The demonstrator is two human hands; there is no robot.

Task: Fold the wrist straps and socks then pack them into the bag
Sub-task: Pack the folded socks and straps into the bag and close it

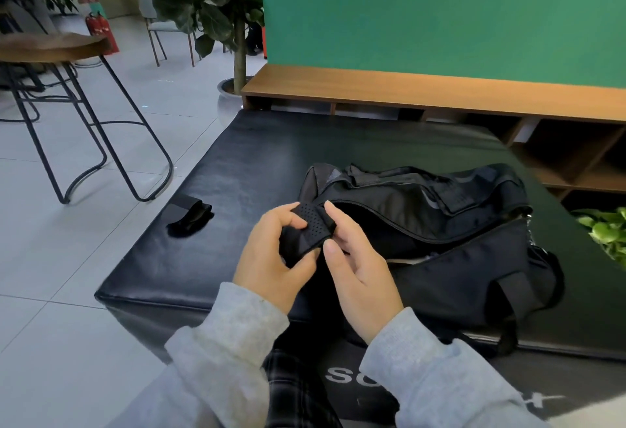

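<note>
Head view: left hand and right hand pinch wrist strap.

Both hands, left hand and right hand, are coming out of light grey sleeves and holding a black wrist strap that is showing a dotted, perforated pattern. To the right the bag is sitting all black on a glossy black mat, with another black piece lying on the mat's left. Far behind, a green wall is glowing over a brown wooden shelf, and near the bottom a dark plaid fabric is peeking through.
</note>
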